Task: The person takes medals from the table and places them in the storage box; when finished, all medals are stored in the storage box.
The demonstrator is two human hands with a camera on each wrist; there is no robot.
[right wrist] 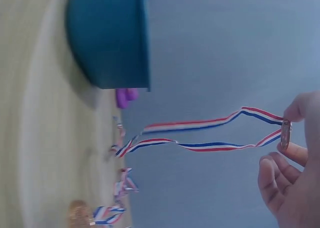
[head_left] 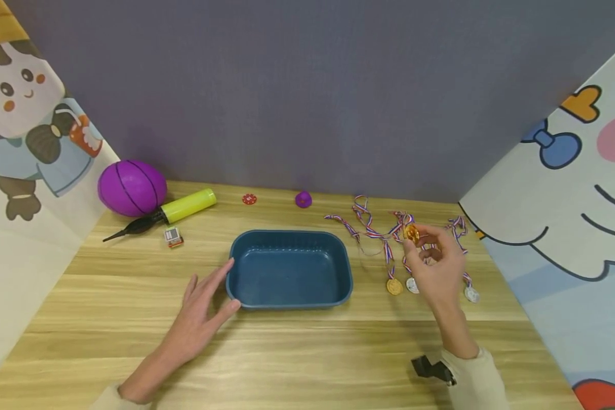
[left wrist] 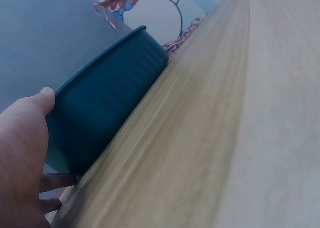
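Observation:
A dark blue tub (head_left: 290, 269) stands on the wooden table (head_left: 307, 353). My left hand (head_left: 205, 310) lies flat beside its left front corner, straight fingers touching the wall; the left wrist view shows the fingers (left wrist: 30, 113) against the tub (left wrist: 107, 98). My right hand (head_left: 435, 265) is raised right of the tub and pinches a gold medal (head_left: 411, 232). In the right wrist view the medal (right wrist: 286, 134) sits between thumb and finger, its striped ribbon (right wrist: 200, 135) trailing down. More medals (head_left: 394, 286) with ribbons lie under that hand.
A purple ball (head_left: 132, 188), a yellow-and-black pump (head_left: 169, 213) and a small box (head_left: 173, 237) lie at the back left. A red disc (head_left: 249, 199) and a purple cap (head_left: 303, 199) sit near the grey back wall. Cartoon-printed panels enclose both sides.

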